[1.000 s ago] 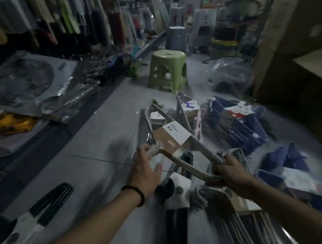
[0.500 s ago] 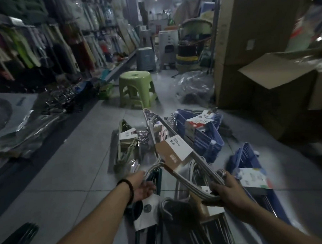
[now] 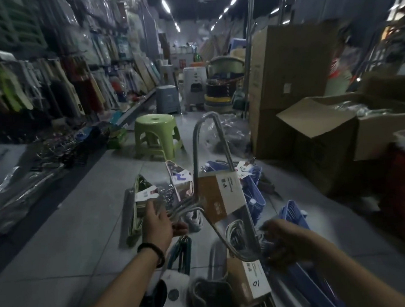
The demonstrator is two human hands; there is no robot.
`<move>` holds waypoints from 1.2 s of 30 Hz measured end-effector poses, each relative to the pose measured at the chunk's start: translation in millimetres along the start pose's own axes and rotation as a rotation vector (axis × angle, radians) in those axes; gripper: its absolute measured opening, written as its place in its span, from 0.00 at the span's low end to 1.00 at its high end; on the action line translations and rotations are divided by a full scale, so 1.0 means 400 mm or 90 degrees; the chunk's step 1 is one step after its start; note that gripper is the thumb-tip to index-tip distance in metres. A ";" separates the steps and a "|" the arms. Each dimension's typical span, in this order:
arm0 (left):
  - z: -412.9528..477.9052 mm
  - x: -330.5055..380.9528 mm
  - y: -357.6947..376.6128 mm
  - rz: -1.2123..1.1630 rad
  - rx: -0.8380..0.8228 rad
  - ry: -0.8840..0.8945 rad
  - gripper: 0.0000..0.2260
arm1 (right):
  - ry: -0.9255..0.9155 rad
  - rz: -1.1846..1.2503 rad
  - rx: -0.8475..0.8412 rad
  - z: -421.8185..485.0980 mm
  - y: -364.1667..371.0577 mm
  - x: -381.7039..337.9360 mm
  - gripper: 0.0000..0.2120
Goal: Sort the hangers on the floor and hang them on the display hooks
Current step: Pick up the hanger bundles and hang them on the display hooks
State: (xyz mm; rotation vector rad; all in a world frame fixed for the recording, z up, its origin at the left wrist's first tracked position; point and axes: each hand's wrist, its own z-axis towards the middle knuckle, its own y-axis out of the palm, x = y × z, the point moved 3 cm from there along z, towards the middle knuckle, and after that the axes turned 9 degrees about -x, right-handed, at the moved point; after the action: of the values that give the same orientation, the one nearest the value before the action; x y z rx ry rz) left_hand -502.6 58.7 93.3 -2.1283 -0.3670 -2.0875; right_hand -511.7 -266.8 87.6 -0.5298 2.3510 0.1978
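A bundle of grey metal hangers (image 3: 198, 153) with a brown and white card label (image 3: 220, 197) is held up above the floor, tilted on end. My right hand (image 3: 281, 240) grips its lower corner. My left hand (image 3: 159, 222) is at the bundle's hooks, fingers curled around them. On the floor below lie more bundles: blue hangers (image 3: 255, 190), green hangers (image 3: 138, 203), dark teal hangers (image 3: 181, 253), and another grey labelled pack (image 3: 250, 282). Display hooks with hanging goods (image 3: 59, 90) line the left wall.
A green plastic stool (image 3: 156, 137) stands ahead on the grey tiled floor. Tall cardboard boxes (image 3: 291, 78) and an open carton (image 3: 324, 132) stand on the right. Plastic-wrapped goods (image 3: 18, 186) lie along the left shelf base. A grey stool (image 3: 168, 98) and stacked tubs are farther down the aisle.
The grey hanger bundle has been swung upward to stand nearly on end. My view has lifted toward the aisle. Both hands have stayed on the bundle.
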 end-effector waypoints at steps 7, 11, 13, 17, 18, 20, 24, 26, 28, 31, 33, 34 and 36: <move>-0.108 0.057 0.046 0.185 -0.116 0.212 0.11 | -0.149 0.334 -0.328 -0.085 -0.002 -0.109 0.43; -0.103 0.024 0.036 0.173 -0.172 0.223 0.07 | -0.152 0.290 -0.300 -0.090 -0.029 -0.061 0.35; -0.091 0.006 0.019 0.176 -0.190 0.214 0.07 | -0.173 0.260 -0.295 -0.102 -0.035 -0.047 0.32; -0.080 -0.004 0.003 0.211 -0.240 0.182 0.19 | -0.192 0.285 -0.322 -0.078 -0.069 0.012 0.32; -0.077 -0.004 -0.001 0.230 -0.258 0.163 0.23 | -0.182 0.295 -0.325 -0.067 -0.075 0.025 0.33; -0.072 -0.020 -0.007 0.268 -0.339 0.106 0.28 | -0.165 0.240 -0.335 -0.057 -0.058 0.029 0.22; -0.069 -0.086 0.006 -0.002 -0.394 -0.070 0.29 | -0.142 0.075 -0.355 -0.018 0.014 0.029 0.18; -0.065 -0.102 0.026 -0.012 -0.288 -0.081 0.16 | -0.095 0.040 -0.245 0.018 0.033 0.037 0.29; -0.070 -0.119 0.042 0.098 -0.189 -0.062 0.08 | -0.086 -0.017 -0.101 0.047 0.045 0.055 0.30; -0.081 -0.172 0.050 0.212 -0.137 -0.074 0.15 | -0.094 -0.116 0.025 0.069 0.072 0.114 0.22; -0.097 -0.221 0.057 0.261 -0.172 -0.092 0.19 | -0.099 -0.243 0.096 0.079 0.073 0.175 0.21; -0.109 -0.242 0.064 0.273 -0.189 -0.096 0.20 | -0.097 -0.304 0.119 0.076 0.076 0.202 0.20; -0.135 -0.285 0.078 0.297 -0.203 -0.107 0.21 | -0.093 -0.348 0.133 0.078 0.074 0.254 0.17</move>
State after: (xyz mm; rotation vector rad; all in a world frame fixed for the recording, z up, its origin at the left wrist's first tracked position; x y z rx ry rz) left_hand -547.4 5.5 -16.5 -2.2787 0.4400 -1.7942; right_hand -572.8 -263.5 -4.0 -0.9876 1.9720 -0.2508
